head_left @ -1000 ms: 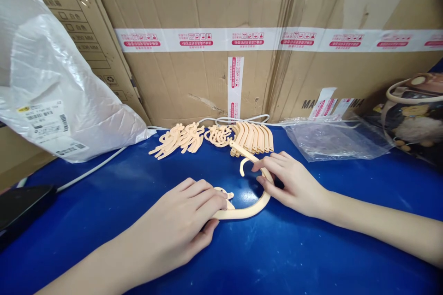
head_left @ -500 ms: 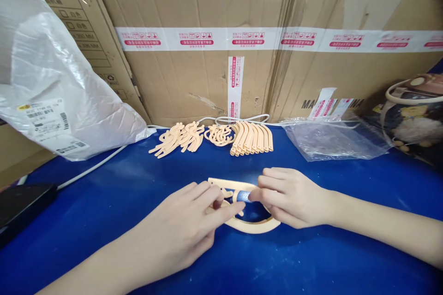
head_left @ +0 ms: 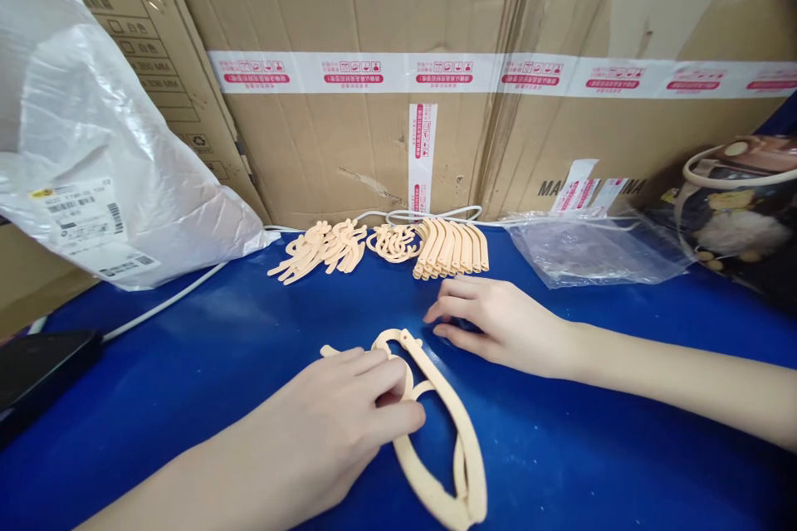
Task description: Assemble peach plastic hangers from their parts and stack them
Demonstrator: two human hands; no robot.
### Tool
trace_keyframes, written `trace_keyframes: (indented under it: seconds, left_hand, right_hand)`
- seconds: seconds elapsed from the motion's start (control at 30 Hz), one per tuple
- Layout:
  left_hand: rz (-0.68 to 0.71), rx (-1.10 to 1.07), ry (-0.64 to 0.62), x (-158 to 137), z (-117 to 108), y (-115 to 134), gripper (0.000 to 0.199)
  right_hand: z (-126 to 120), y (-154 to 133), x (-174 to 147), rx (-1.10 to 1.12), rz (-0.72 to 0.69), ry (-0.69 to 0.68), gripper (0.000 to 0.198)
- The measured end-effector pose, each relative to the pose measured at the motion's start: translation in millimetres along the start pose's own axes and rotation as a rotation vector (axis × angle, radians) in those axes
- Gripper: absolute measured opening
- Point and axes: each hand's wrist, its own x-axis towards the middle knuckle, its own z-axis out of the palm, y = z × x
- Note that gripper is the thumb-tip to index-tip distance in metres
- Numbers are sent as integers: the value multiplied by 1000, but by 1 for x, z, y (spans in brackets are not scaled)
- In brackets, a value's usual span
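A beige plastic folding clothes hanger (head_left: 453, 408) lies on the blue tabletop (head_left: 560, 448), its two arms and curved pieces joined into a pointed loop aimed toward me. My left hand (head_left: 339, 411) grips its upper left part, covering some of the pieces. Off to the right, my right hand (head_left: 498, 319) is apart from the hanger, holding nothing, with its fingers loosely bent and apart. Just beyond those fingers sits a row of curved hanger arms (head_left: 453, 247). Beside the row are a heap of small curved pieces (head_left: 394, 243) and a pile of thin hook-like pieces (head_left: 320, 249).
Large cardboard boxes (head_left: 349, 149) wall off the back. A white plastic mailing bag (head_left: 124, 141) leans at left, above a black device (head_left: 46, 373) and white cable (head_left: 165, 303). A clear plastic bag (head_left: 598, 253) and a dark patterned bag (head_left: 735, 216) are at right.
The hanger has turned, so its pointed end now faces me. My right hand has let go of it and moved up toward the row of arms; my left hand still holds it.
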Motion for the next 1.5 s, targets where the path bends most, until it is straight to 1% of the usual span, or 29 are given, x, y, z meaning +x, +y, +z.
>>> trace_keyframes:
  seconds: [0.07, 0.13, 0.2, 0.3, 0.4, 0.5, 0.57, 0.63, 0.7, 0.8, 0.87, 0.93, 1.0, 1.03, 1.13, 1.23, 1.27, 1.3, 1.37, 1.4, 1.43, 1.5]
  left_hand:
    - [-49, -83, -45, -1, -4, -1, 28]
    - [-94, -130, -55, -1, -8, -1, 23]
    - [-137, -124, -23, -1, -10, -3, 19]
    - [-225, -62, 50, -1, -7, -5, 13]
    - [-299, -40, 92, -2, -3, -10, 19]
    - [-315, -48, 107, -2, 0, -16, 23]
    - [-313, -46, 112, -1, 0, -20, 22]
    - [-308, -54, 124, 1, 1, -25, 19]
    - [-305, -68, 138, 3, 1, -31, 15]
    - [-285, -86, 176, 5, 2, -43, 20]
    - [-265, -117, 202, 5, 3, -51, 22]
    - [-262, -153, 226, 7, 4, -57, 22]
    - [-270, -175, 255, 8, 5, -60, 20]
    - [-272, -175, 267, 9, 5, -61, 20]
    - [-279, -153, 291, 10, 4, -59, 22]
    - [-272, -151, 282, 8, -1, -50, 20]
    - [-252, -163, 264, 7, -3, -46, 19]
    - [-227, -178, 231, 6, -4, -43, 22]
    - [-184, -202, 145, 6, -6, -37, 36]
    - [-174, -209, 105, 7, -6, -35, 40]
    - [-170, -217, 74, 7, -6, -34, 40]
    - [-171, -234, 50, 10, -4, -31, 27]
  right_hand:
    - [2, -1, 9, 37, -13, -48, 21]
    - [5, -2, 15, 81, -33, -69, 23]
    - [8, -3, 20, 101, -38, -64, 23]
    - [10, -4, 21, 86, -18, -34, 17]
    - [8, -4, 14, 73, 13, 0, 10]
    - [1, -3, 0, 113, 102, 38, 3]
    - [-6, -1, -12, 160, 187, 80, 3]
    - [-15, 1, -24, 225, 269, 144, 9]
    - [-24, 3, -33, 323, 349, 240, 17]
    - [-34, 5, -40, 511, 443, 392, 22]
    - [-36, 6, -41, 632, 487, 438, 24]
    - [-34, 8, -41, 738, 515, 413, 26]
    - [-31, 10, -42, 782, 542, 325, 29]
    - [-28, 10, -43, 766, 544, 276, 30]
    - [-22, 9, -47, 569, 482, 161, 33]
    - [-16, 6, -51, 352, 401, 69, 31]
    - [-14, 5, -52, 310, 373, 51, 33]
    - [-11, 4, -53, 277, 334, 46, 36]
    - [-8, 2, -54, 210, 251, 54, 39]
    - [-6, 2, -53, 174, 218, 53, 38]
    - [-5, 1, -53, 146, 192, 43, 37]
    - [-3, -1, -50, 126, 162, 11, 35]
